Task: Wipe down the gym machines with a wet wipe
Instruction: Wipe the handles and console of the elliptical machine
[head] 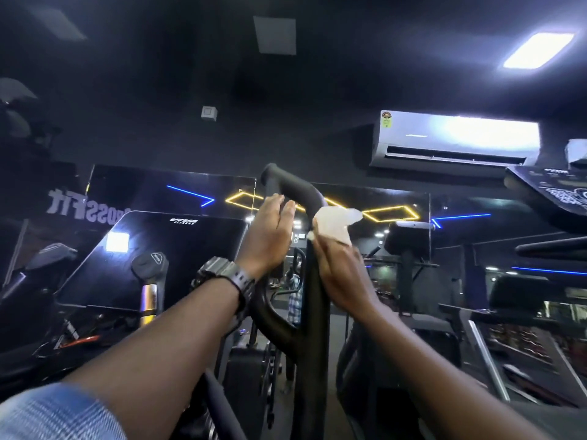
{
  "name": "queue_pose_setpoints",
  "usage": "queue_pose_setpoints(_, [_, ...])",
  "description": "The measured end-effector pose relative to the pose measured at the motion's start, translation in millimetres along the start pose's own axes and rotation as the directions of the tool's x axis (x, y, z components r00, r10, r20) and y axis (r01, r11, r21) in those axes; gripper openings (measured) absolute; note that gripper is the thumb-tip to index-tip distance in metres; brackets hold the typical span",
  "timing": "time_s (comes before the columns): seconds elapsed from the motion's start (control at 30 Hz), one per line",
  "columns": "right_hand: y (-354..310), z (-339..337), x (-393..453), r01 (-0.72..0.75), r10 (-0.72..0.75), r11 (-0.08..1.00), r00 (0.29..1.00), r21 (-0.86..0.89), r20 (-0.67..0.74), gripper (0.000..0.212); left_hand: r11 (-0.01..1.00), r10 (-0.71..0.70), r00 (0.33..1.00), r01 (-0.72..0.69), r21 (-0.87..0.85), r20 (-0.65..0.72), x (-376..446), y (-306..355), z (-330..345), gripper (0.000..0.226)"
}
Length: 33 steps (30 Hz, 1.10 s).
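Dim gym walls and a mirror with neon strips back a black machine handlebar (303, 198). Right hand (341, 265) wraps a white wet wipe (333, 223) around it, fingers curled; left hand (270, 233), wristwatch (227, 277) on, rests straight-fingered beside the bar.

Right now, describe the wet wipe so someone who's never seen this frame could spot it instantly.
Start at the black handlebar post rising through the centre of the frame, curving left at its top. Just below that bend, the right hand presses a crumpled white wet wipe against the post's right side. It is the only white, soft thing on the dark bar; the left hand opposite holds nothing.
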State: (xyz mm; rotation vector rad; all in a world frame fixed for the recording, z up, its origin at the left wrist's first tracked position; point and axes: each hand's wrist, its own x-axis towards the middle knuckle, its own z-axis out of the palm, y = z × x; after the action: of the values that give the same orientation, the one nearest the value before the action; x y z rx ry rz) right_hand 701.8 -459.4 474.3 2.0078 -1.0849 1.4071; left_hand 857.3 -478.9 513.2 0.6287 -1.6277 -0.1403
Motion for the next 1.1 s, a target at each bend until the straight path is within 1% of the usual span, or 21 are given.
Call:
queue_pose_setpoints(0.03, [-0.8,-2.4,-9.7,0.026,-0.026,0.999,0.999,-0.02,0.029,0.03,1.0,0.003,1.0,-0.003,0.006,-0.003,6.3,0.5,1.4,0.05])
queue_pose_setpoints(0.1, [1.1,-9.8,-12.3,0.123,-0.121,0.989,0.992,-0.086,0.029,0.03,1.0,0.003,1.0,-0.003,-0.003,-0.024,16.9,-0.4,4.3,0.05])
queue_pose_setpoints(0.17, [4.0,-15.8,5.5,0.228,-0.223,0.958,0.974,-0.175,0.048,0.03,1.0,0.015,0.998,-0.015,-0.003,-0.056,22.5,-4.5,7.0,0.05])
queue_pose_setpoints(0.2, [4.7,-16.2,19.9,0.257,-0.245,0.944,0.966,-0.206,0.082,0.031,1.0,0.029,0.997,-0.028,0.008,-0.073,23.4,-7.7,8.9,0.05])
queue_pose_setpoints(0.27, [4.4,-11.4,55.7,0.266,-0.236,0.932,0.961,-0.247,0.145,0.032,0.998,0.059,0.992,-0.059,0.011,-0.107,24.1,-15.5,12.6,0.054])
queue_pose_setpoints(0.33, [0.5,-5.5,93.0,0.271,-0.228,0.916,0.958,-0.296,0.173,0.033,0.996,0.084,0.986,-0.086,-0.009,-0.142,23.5,-19.5,14.7,0.065])
queue_pose_setpoints(0.37, [-3.9,-3.0,109.2,0.268,-0.212,0.906,0.957,-0.326,0.197,0.038,0.995,0.096,0.982,-0.1,-0.017,-0.162,23.8,-21.6,15.2,0.069])
queue_pose_setpoints(0.4, [-7.2,-0.7,124.4,0.249,-0.174,0.9,0.958,-0.357,0.229,0.043,0.993,0.109,0.978,-0.115,-0.024,-0.18,24.4,-23.8,15.6,0.071])
queue_pose_setpoints(0.47, [-11.7,5.0,149.2,0.223,-0.109,0.873,0.956,-0.434,0.271,0.044,0.988,0.142,0.968,-0.153,-0.037,-0.208,25.3,-26.7,17.3,0.072])
queue_pose_setpoints(0.53, [-19.2,12.2,165.3,0.293,-0.14,0.81,0.938,-0.508,0.317,0.041,0.986,0.138,0.961,-0.157,-0.064,-0.238,26.1,-28.1,16.9,0.074])
queue_pose_setpoints(0.63, [-26.1,18.0,174.2,0.472,-0.253,0.676,0.87,-0.566,0.424,0.038,0.987,0.125,0.956,-0.148,-0.07,-0.265,25.8,-28.0,16.0,0.075])
queue_pose_setpoints(0.7, [-26.0,14.9,172.0,0.595,-0.351,0.59,0.798,-0.546,0.49,0.038,0.99,0.114,0.96,-0.132,-0.055,-0.255,23.6,-26.4,14.5,0.075])
queue_pose_setpoints(0.77, [-18.8,9.4,164.2,0.691,-0.439,0.561,0.715,-0.455,0.544,0.04,0.989,0.111,0.96,-0.133,-0.069,-0.256,21.0,-24.6,13.7,0.072])
queue_pose_setpoints(0.8, [-12.0,7.9,161.4,0.703,-0.45,0.572,0.7,-0.423,0.554,0.042,0.987,0.119,0.957,-0.143,-0.074,-0.264,20.3,-25.0,14.0,0.07])
queue_pose_setpoints(0.83, [-7.3,5.2,158.7,0.683,-0.437,0.603,0.715,-0.412,0.546,0.044,0.986,0.127,0.954,-0.152,-0.075,-0.271,19.6,-24.4,14.1,0.068])
queue_pose_setpoints(0.9, [-1.2,4.8,159.6,0.589,-0.378,0.683,0.791,-0.432,0.481,0.048,0.985,0.13,0.95,-0.157,-0.075,-0.283,20.3,-25.7,13.9,0.066])
queue_pose_setpoints(0.93, [-2.8,6.8,162.8,0.514,-0.324,0.73,0.84,-0.45,0.434,0.05,0.984,0.131,0.949,-0.16,-0.078,-0.288,20.9,-27.0,13.4,0.064])
queue_pose_setpoints(0.97, [-6.2,9.1,167.7,0.417,-0.234,0.779,0.886,-0.468,0.4,0.053,0.984,0.132,0.948,-0.161,-0.08,-0.29,20.9,-27.7,13.8,0.061])
queue_pose_setpoints(1.0, [-11.0,12.3,174.1,0.336,-0.152,0.806,0.913,-0.487,0.378,0.058,0.983,0.137,0.945,-0.166,-0.075,-0.295,21.3,-28.6,14.0,0.058])
queue_pose_setpoints(1.03, [-15.4,15.9,181.8,0.29,-0.099,0.816,0.922,-0.5,0.374,0.063,0.982,0.146,0.942,-0.174,-0.068,-0.302,21.5,-29.0,13.9,0.057])
queue_pose_setpoints(1.1, [-21.8,22.9,195.5,0.293,-0.092,0.815,0.917,-0.499,0.388,0.063,0.98,0.159,0.937,-0.189,-0.067,-0.311,20.8,-29.4,13.9,0.057])
